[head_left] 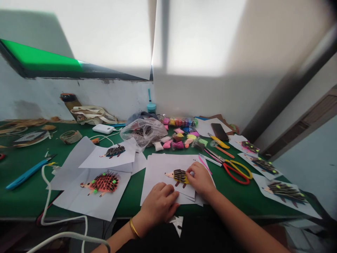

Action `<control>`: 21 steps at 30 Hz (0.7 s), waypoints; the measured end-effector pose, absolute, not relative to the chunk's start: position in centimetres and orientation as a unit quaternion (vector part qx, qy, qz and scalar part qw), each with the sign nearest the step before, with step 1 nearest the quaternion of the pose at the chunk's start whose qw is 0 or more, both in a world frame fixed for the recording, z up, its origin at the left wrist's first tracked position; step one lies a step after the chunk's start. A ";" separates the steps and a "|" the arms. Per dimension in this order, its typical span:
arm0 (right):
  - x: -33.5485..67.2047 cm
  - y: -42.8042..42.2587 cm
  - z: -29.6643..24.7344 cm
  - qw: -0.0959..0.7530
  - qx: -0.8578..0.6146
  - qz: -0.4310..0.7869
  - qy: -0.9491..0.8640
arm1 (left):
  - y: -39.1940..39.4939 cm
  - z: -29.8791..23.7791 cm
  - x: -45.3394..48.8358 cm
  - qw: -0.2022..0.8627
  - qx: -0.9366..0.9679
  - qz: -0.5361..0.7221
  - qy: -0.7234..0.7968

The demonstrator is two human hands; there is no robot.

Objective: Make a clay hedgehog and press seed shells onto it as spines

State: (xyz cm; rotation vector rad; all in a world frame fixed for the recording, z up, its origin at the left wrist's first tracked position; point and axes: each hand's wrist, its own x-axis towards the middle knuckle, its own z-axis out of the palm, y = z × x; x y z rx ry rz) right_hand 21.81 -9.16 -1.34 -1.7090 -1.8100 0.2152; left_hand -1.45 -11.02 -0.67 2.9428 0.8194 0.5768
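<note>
A yellow clay hedgehog (179, 176) with dark strips for spines lies on a white paper sheet (155, 168) before me. My right hand (200, 180) is closed at the hedgehog's rear end, its fingertips pinched against the picture; whatever is between them is hidden. My left hand (160, 203) rests at the lower edge of the sheets, fingers curled in. From beneath its fingers a white paper scrap (179, 225) with a dark piece on it juts over the table edge, apparently gripped. Other sheets lie under the hedgehog's paper.
Left are a red hedgehog picture (104, 182), a dark one (115, 151) and a blue knife (27, 174). Scissors (234, 170) and a yellow cutter (221, 141) lie right, near several finished pictures (285, 193). Clay packets (177, 144) and a plastic bag (143, 133) are behind. A white cable (47, 196) runs left.
</note>
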 end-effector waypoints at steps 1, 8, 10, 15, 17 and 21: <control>21.8 -9.2 -1.3 0.314 -0.649 0.081 -0.688 | -11.0 -0.7 -1.4 0.016 0.946 0.189 0.263; 21.4 -9.4 -1.0 0.293 -0.651 0.047 -0.698 | -11.0 -0.7 -1.4 0.009 0.946 0.192 0.262; 21.3 -9.5 -1.0 0.286 -0.651 0.037 -0.702 | -11.0 -0.7 -1.4 0.010 0.945 0.192 0.263; 21.2 -9.5 -1.2 0.270 -0.650 0.024 -0.710 | -11.0 -0.6 -1.4 0.013 0.944 0.205 0.260; 21.3 -9.5 -1.3 0.271 -0.650 0.023 -0.710 | -11.1 -0.6 -1.4 0.014 0.944 0.198 0.262; 21.5 -9.7 -1.5 0.280 -0.644 0.027 -0.712 | -11.1 -0.6 -1.5 0.018 0.946 0.181 0.268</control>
